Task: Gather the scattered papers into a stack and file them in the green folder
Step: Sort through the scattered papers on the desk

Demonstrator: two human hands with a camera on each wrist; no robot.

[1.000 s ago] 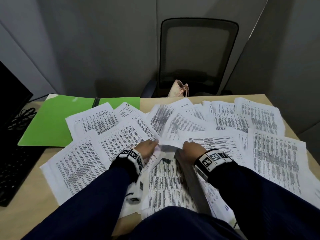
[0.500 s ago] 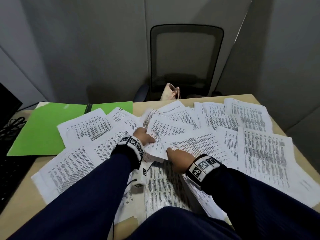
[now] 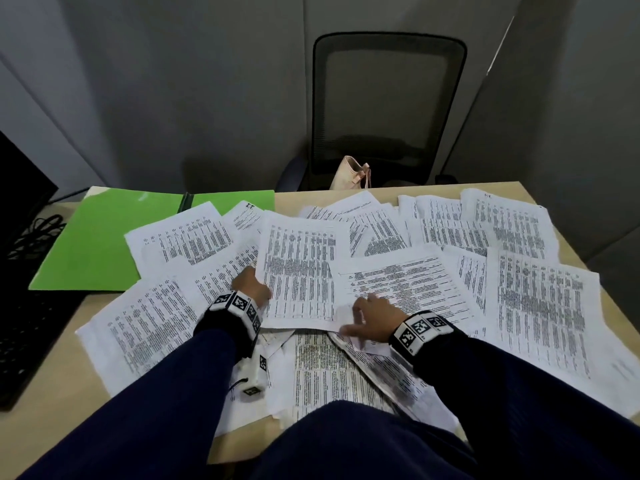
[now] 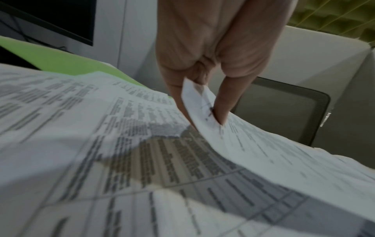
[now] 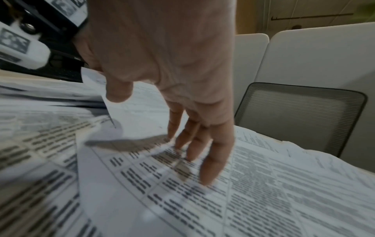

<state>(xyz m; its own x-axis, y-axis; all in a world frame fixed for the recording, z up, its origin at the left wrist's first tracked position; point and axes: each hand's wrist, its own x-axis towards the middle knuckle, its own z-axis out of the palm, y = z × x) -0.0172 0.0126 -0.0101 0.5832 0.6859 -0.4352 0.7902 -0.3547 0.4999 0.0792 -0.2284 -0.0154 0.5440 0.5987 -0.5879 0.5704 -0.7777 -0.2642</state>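
Several printed sheets lie scattered and overlapping across the desk [image 3: 398, 197]. The green folder [image 3: 104, 237] lies open at the far left, with a sheet [image 3: 180, 240] overlapping its right half. My left hand [image 3: 251, 284] pinches the left edge of a printed sheet [image 3: 298, 271] held just above the pile; in the left wrist view the thumb and fingers [image 4: 226, 104] clamp that sheet's edge [image 4: 198, 104]. My right hand [image 3: 370, 318] lies open on another sheet [image 3: 401, 282] at the centre, its straight fingertips [image 5: 209, 174] pressing down on the paper [image 5: 263, 184].
A black keyboard [image 3: 24, 341] and cables [image 3: 34, 230] sit at the left edge beside a dark monitor [image 3: 20, 188]. A mesh office chair [image 3: 388, 109] with a pink bag [image 3: 351, 174] stands behind the desk. Grey partition walls close in the back and right.
My left hand has drawn a sheet up and leftward and now holds it by its edge. My right hand let go of it and moved onto the neighbouring sheet, fingers flat.
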